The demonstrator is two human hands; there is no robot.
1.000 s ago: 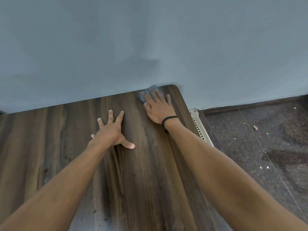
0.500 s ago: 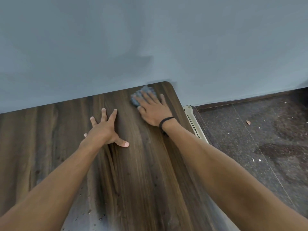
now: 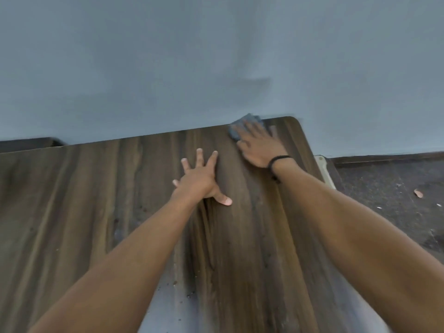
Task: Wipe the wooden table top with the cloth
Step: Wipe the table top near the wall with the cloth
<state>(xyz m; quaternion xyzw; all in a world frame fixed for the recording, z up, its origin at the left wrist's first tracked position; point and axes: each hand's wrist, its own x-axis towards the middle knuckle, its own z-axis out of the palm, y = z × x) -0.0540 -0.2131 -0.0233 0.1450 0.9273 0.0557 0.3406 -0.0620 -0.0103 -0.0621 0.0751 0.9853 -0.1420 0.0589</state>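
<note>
The dark wooden table top (image 3: 96, 200) fills the lower part of the view and runs up to a grey-blue wall. A small grey cloth (image 3: 236, 127) lies near the far right corner, mostly covered by my right hand (image 3: 258, 147). That hand presses flat on the cloth with straight fingers; a black band circles its wrist. My left hand (image 3: 200, 180) rests on the bare wood a little nearer and to the left, fingers spread wide. Small crumbs and specks dot the near part of the table.
The wall (image 3: 216, 56) stands directly behind the table's far edge. Right of the table is a dark speckled floor (image 3: 389, 200) with bits of debris. A cream plastic object (image 3: 324, 169) with slots sticks out beside the table's right edge.
My right hand and the cloth have slid along the far edge near the corner. My left hand stays planted on the wood. The view has shifted, so more of the table shows at left.
</note>
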